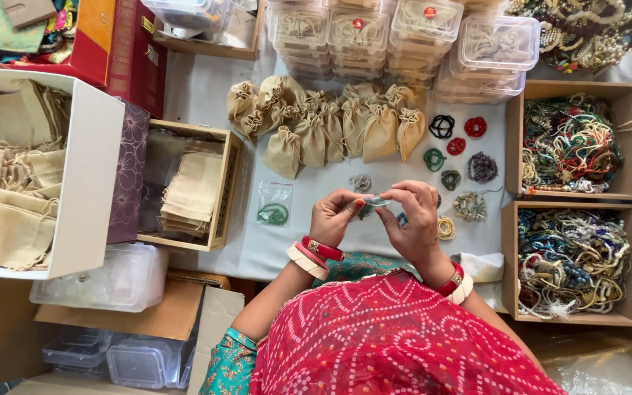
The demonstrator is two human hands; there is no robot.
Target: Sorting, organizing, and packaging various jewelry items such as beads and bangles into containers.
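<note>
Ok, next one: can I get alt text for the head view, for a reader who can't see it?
Seen from above, the left hand and right hand pinch a small clear plastic pouch between their fingertips over a grey table. Around them lie tied beige drawstring bags, loose bead bracelets, stacked clear boxes and wooden trays of beaded jewellery.

Open cloth between the left hand (333, 216) and the small clear bag (274, 202); passable there. Blocked far by the row of tied pouches (328, 124) and stacked clear boxes (404, 40). Hemmed right by two wooden bead boxes (570, 139), left by the wooden tray (226, 186). Scattered bracelets (456, 153) far-right of the right hand (415, 219).
</note>
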